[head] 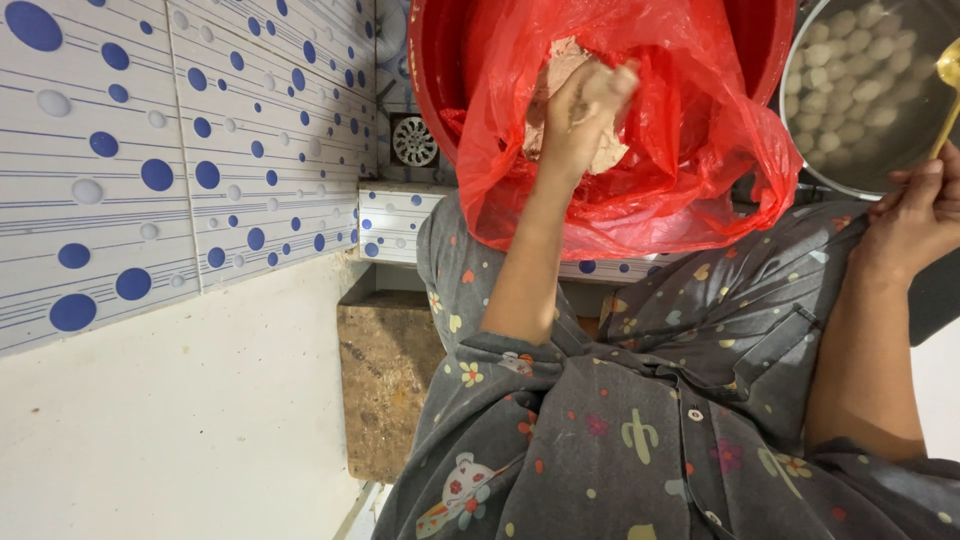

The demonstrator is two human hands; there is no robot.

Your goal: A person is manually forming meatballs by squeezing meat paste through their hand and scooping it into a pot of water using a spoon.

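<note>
Left hand (585,105): fingers curled into pale dough lump (560,75), partly hidden by red plastic bag (690,150) lining red tub (440,70). Right hand (915,215): fingers pinching golden spoon (948,85), handle cut off, beside pan of pale balls (850,80).

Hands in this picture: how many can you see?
2. The left hand is inside the red plastic bag, on pale dough. The right hand holds a golden spoon over the metal pan.

We are seeing even, soft indoor light with faint shadows. Glare is glinting off the tiled wall (180,150), and the left hand (585,110) is blurring slightly.
</note>
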